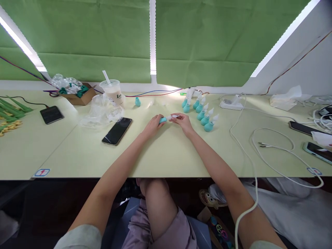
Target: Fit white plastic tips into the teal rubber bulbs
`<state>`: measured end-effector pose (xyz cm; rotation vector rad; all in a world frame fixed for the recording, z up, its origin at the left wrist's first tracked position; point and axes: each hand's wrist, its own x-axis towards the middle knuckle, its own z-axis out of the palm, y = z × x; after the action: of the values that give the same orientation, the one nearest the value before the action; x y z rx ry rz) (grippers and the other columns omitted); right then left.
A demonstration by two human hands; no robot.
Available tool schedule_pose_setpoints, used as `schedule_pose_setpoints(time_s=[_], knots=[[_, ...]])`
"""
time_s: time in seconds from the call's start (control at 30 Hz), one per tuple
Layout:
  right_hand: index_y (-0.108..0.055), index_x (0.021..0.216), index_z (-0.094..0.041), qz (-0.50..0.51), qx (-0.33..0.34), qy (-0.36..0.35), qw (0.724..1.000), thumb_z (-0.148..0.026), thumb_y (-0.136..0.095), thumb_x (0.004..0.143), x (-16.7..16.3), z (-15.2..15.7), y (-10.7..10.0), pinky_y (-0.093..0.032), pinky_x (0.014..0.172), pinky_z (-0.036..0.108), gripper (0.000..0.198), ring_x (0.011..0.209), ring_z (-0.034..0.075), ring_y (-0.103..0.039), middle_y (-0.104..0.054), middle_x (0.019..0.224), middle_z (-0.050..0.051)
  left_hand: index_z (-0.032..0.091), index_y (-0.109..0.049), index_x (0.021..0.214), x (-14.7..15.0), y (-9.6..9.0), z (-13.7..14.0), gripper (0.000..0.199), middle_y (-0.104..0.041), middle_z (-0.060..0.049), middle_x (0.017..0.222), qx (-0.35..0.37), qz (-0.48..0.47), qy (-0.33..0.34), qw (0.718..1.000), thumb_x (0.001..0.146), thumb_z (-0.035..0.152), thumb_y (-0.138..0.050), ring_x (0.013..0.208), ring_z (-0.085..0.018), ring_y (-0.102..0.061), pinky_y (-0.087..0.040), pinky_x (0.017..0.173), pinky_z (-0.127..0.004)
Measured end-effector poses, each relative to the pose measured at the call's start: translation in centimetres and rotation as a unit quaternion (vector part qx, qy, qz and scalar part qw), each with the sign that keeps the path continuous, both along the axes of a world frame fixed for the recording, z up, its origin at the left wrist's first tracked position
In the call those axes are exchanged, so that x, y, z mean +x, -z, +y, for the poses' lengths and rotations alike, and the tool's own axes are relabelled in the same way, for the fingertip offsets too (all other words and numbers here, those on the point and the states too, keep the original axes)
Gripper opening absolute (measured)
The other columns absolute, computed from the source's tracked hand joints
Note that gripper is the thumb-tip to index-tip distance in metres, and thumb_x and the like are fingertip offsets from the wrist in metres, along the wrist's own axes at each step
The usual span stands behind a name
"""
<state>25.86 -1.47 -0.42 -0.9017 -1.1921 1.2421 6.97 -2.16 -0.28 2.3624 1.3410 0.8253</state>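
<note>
In the middle of the table, my left hand (153, 126) is closed around a turquoise rubber bulb (162, 120), mostly hidden by the fingers. My right hand (183, 123) pinches a clear nozzle tip (169, 118) at the bulb's mouth; whether it is seated, I cannot tell. To the right stand several turquoise bulb aspirators (204, 120) in rows, each with a pale pointed tip. Beyond my left hand a turquoise bulb (137, 101) without a tip stands alone. Small clear pieces (150, 103) lie behind my hands.
On the left are a black phone (117, 131), a crumpled plastic bag (97, 112), a drink cup (113, 92) and a cardboard box (83, 97). A white cable (237, 140) runs from a power strip (231, 102) over the table's front edge, across my right arm.
</note>
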Motion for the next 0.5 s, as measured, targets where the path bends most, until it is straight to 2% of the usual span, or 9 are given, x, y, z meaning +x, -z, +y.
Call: schedule_pose_setpoints(time_s=[0.17, 0.27, 0.4, 0.5], knots=[[-0.069, 0.082, -0.019, -0.021, 0.011, -0.020, 1.000, -0.040, -0.083, 0.053, 0.3, 0.0, -0.2, -0.054, 0.084, 0.033, 0.038, 0.076, 0.017, -0.069, -0.071, 0.079, 0.002, 0.021, -0.049, 0.113, 0.0, -0.2, -0.1, 0.030, -0.056, -0.008, 0.105, 0.014, -0.006, 0.000, 1.000, 0.091, 0.041, -0.040, 0.092, -0.022, -0.055, -0.042, 0.074, -0.031], [-0.069, 0.082, -0.018, -0.061, 0.023, -0.033, 0.997, -0.039, -0.084, 0.050, 0.4, 0.0, -0.3, -0.057, 0.073, 0.032, 0.040, 0.066, 0.016, -0.068, -0.070, 0.075, 0.001, 0.021, -0.051, 0.113, 0.0, -0.4, -0.2, 0.031, -0.057, -0.007, 0.103, 0.028, -0.003, -0.006, 1.000, 0.091, 0.041, -0.039, 0.091, -0.021, -0.056, -0.042, 0.073, -0.030], [-0.073, 0.087, -0.016, -0.139, 0.051, -0.019, 0.989, -0.039, -0.080, 0.056, 1.0, -0.2, -0.7, -0.053, 0.056, 0.027, 0.040, 0.050, 0.011, -0.057, -0.065, 0.062, -0.001, 0.022, -0.055, 0.109, 0.1, -0.5, -0.4, 0.029, -0.058, -0.006, 0.097, 0.046, 0.023, -0.016, 0.999, 0.090, 0.041, -0.044, 0.087, -0.020, -0.056, -0.040, 0.070, -0.029], [-0.075, 0.087, -0.017, -0.199, 0.088, -0.035, 0.975, -0.037, -0.077, 0.061, 1.7, -0.5, -1.2, -0.050, 0.051, 0.025, 0.033, 0.047, 0.009, -0.052, -0.065, 0.067, 0.000, 0.022, -0.057, 0.106, 0.2, -0.5, -0.5, 0.027, -0.060, -0.005, 0.095, 0.062, 0.051, -0.008, 0.997, 0.088, 0.040, -0.047, 0.088, -0.021, -0.057, -0.040, 0.069, -0.028]])
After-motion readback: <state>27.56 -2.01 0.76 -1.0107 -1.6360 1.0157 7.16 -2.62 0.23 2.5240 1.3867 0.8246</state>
